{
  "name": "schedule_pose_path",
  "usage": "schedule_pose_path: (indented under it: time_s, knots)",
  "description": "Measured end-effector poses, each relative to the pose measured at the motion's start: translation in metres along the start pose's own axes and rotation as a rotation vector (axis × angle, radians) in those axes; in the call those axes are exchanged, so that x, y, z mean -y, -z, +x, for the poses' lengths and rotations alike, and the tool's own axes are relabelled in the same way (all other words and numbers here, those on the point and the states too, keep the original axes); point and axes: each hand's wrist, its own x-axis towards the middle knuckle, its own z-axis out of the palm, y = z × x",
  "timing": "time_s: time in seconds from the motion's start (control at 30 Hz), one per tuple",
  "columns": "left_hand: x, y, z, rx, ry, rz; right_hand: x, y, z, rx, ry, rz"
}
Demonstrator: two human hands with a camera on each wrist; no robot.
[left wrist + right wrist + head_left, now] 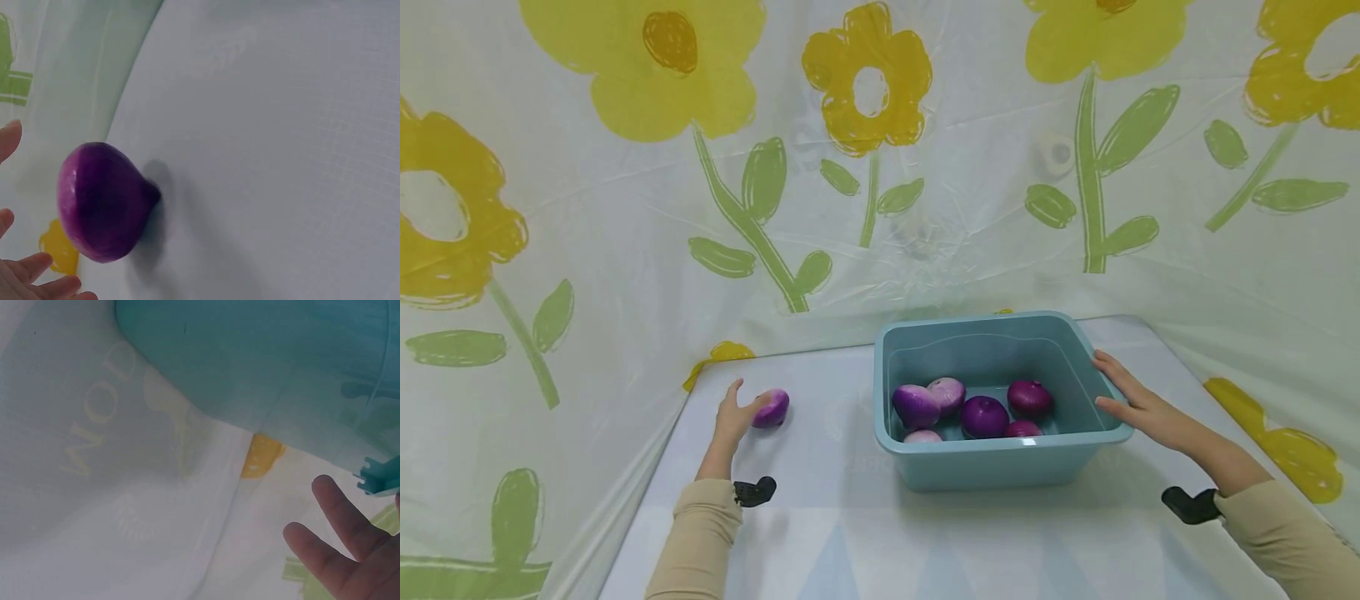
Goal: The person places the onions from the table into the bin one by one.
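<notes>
A purple onion (774, 409) lies on the left part of the table. Beside it is my left hand (730, 423), thumb and fingers spread; in the left wrist view a gap shows between the fingers and the onion (103, 203). To the right stands a light-blue plastic basin (985, 464) with several onions inside, among them a dark purple onion (985, 416) and a reddish onion (1030, 399). My right hand (1153, 414) is at the basin's right rim with extended fingers. Whether it touches the rim I cannot tell. The right wrist view shows the basin's outer wall (250, 362) above the fingers.
The white table (827, 417) meets a flower-printed curtain (925, 275) at its back edge and sides. A black strap device sits on each wrist, the left device (756, 492) and the right device (1191, 505). Beige sleeves cover both forearms.
</notes>
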Motion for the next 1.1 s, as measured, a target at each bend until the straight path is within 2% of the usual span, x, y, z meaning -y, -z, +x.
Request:
schedule_pose_path:
  time_s: [0.23,0.47,0.93,1.1]
  knots:
    - [0.017,-0.018,0.007,-0.014,0.028,0.012,0.0,0.0,0.0,0.001,0.0,0.009]
    - [0.026,-0.033,0.007,-0.046,-0.037,0.033,0.0,0.0,-0.001,-0.003,-0.008,0.011]
    - [0.044,-0.04,0.005,-0.128,-0.136,0.093,0.001,0.001,0.001,0.004,0.01,0.02]
    - [0.045,-0.043,0.004,-0.169,-0.162,0.12,0.001,0.001,0.0,0.005,0.007,0.019]
